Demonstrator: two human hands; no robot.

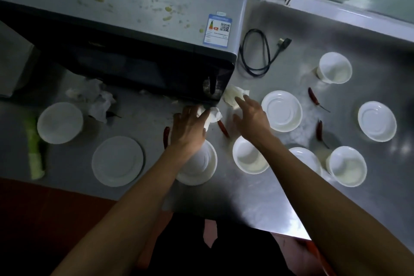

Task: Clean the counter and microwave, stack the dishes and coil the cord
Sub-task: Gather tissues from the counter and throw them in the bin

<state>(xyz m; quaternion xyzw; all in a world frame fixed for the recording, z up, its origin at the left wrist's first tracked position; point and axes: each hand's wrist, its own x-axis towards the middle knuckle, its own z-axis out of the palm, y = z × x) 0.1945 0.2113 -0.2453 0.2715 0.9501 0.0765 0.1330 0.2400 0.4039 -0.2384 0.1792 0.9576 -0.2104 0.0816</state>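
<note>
While left hand (190, 125) grips crumpled tissue (211, 116), right hand (251, 116), fingers loosely extended, touches second tissue (233, 95) by microwave (139, 69).

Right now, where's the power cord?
In the head view the power cord lies loosely looped on the steel counter, just right of the microwave, beyond the white saucer, with its plug pointing right.

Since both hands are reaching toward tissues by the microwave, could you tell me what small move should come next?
Probably close the right hand on the crumpled tissue its fingertips touch; the left hand already holds a wad.
</note>
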